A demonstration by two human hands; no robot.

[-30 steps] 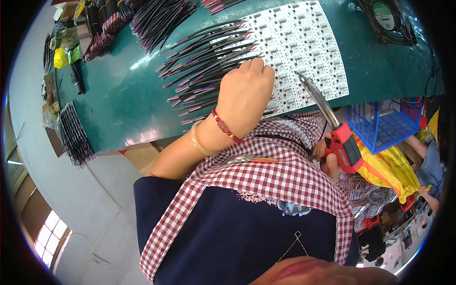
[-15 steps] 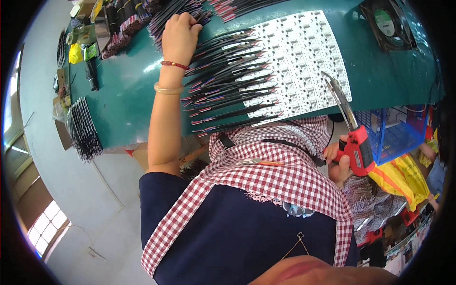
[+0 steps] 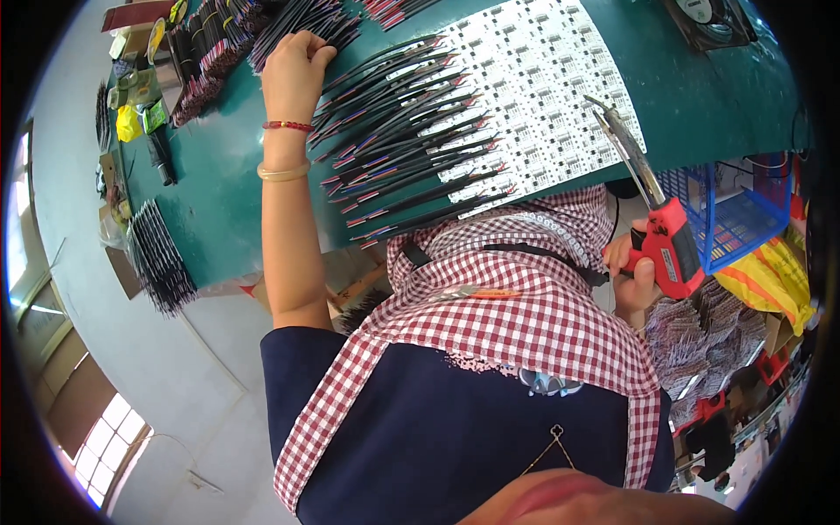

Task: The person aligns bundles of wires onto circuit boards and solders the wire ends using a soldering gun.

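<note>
My left hand [image 3: 295,74] reaches to the far left of the table, its fingers bent together at the near edge of a pile of black wires [image 3: 306,22]. Its fingertips are partly hidden, so what they pinch does not show. In my right hand [image 3: 632,271] is a red and black soldering gun [image 3: 672,249], its long metal tip pointing up and left over the white circuit board panel [image 3: 542,87]. Black cables [image 3: 420,131] with coloured wire ends lie in a row, their right ends along the panel's left edge.
Bundled wires [image 3: 210,39] lie at the far left, and more wires [image 3: 162,254] hang over the green table's left end. A fan [image 3: 713,22] sits at the far right. Below the right edge are a blue basket [image 3: 739,219] and a yellow bag [image 3: 770,280].
The whole view has shifted slightly, with the table things now higher and further left. My left hand stays at the wire pile, and my right hand still holds the soldering gun.
</note>
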